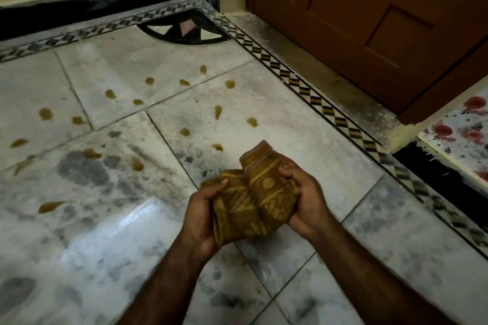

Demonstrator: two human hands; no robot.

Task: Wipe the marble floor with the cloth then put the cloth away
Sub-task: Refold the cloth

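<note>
Both hands hold the cloth (254,192) bunched up above the marble floor (277,124), not touching it. The left hand (202,215) curls its fingers around the near, lower end of the mustard-patterned cloth; the right hand (303,199) clasps the other side, thumb pressed over the top. The wiping looks barely begun, if at all: brownish drops (184,131) dot the tiles in a loose scatter ahead of the hands, and dark smudges (81,169) mark the slab to the left. So the whole spill seems left to clean, and the putting away after that. No bucket, basket or other container is in sight, so where the cloth should go I cannot tell. A wooden door (369,21) stands closed beyond.
</note>
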